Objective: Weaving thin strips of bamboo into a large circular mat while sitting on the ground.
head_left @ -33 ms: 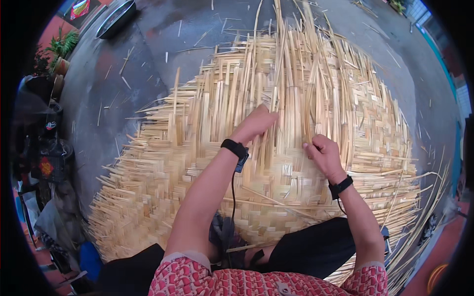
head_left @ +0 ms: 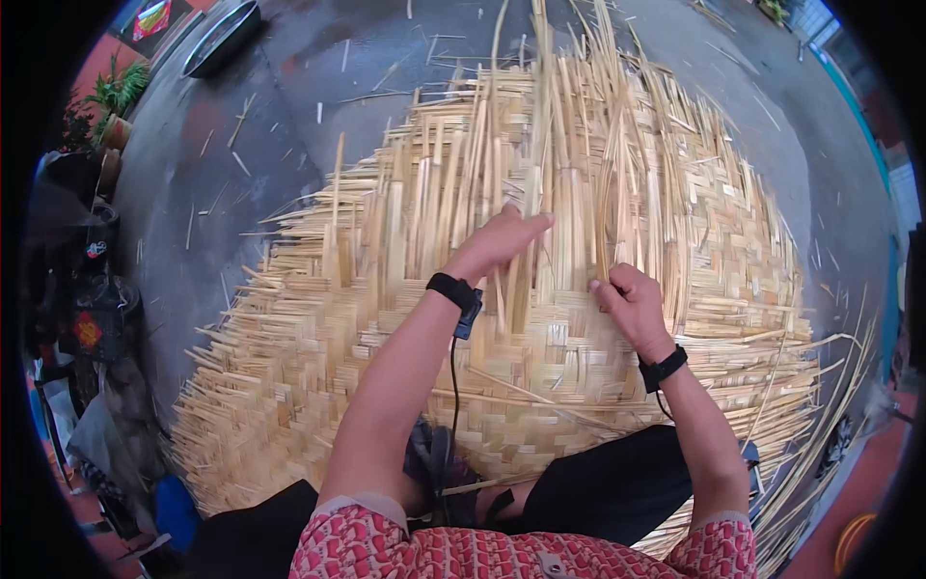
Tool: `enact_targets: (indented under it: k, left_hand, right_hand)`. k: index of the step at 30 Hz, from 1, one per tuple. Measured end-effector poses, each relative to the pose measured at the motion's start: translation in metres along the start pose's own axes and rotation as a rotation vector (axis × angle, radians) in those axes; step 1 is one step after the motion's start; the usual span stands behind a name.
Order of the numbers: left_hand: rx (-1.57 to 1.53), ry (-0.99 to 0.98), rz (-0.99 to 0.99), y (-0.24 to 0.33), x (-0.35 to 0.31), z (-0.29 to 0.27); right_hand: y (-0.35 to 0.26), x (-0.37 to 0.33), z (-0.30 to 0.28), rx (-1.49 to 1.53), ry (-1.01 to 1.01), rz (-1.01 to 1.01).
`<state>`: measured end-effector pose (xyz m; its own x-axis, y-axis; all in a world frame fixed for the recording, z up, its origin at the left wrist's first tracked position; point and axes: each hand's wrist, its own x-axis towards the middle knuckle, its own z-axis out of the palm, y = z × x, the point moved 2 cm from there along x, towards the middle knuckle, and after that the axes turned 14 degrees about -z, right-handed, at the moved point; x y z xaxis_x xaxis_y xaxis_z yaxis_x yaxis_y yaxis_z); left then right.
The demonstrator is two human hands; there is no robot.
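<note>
A large mat (head_left: 752, 241) woven from pale flat strips, like split bamboo or reed, spreads in front of me over my knees' far side. Long loose strips (head_left: 574, 193) run lengthwise over its middle and stick out past its far edge. My left hand (head_left: 503, 238) is closed on some of these strips, left of the middle, its thumb pointing right. Its fingertips are partly hidden. My right hand (head_left: 632, 299), a little nearer and to the right, has its fingers curled in with the thumb against a bundle of strips (head_left: 606, 212).
Dark grey floor (head_left: 280, 183) surrounds the mat, with scattered strip offcuts. A dark oval basin (head_left: 222, 39) lies at the far left, near a potted plant (head_left: 118, 92). Long loose strips (head_left: 820, 482) lie at the right. Black objects (head_left: 101, 299) crowd the left edge.
My left hand has shifted very slightly, its thumb now reaching a bit farther right. The right hand stays in place. The whole view has moved a touch.
</note>
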<state>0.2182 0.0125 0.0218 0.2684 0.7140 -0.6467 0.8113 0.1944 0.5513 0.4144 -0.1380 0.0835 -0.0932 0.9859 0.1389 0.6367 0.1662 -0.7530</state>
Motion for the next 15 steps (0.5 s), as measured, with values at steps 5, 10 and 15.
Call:
enact_targets:
  k: [5,10,15]
  left_hand:
    - [-1.568,-0.416,0.069,0.036,-0.059,0.007]
    - [-1.45,-0.486,-0.082,0.013,-0.045,0.023]
    - [-1.116,-0.609,0.003,0.011,-0.03,0.024]
  right_hand:
    - [-0.001,-0.002,-0.004,0.032,0.133,-0.016]
    - [0.007,-0.001,0.005,0.046,0.143,0.143]
    - [0.027,0.0,0.031,-0.134,0.135,-0.201]
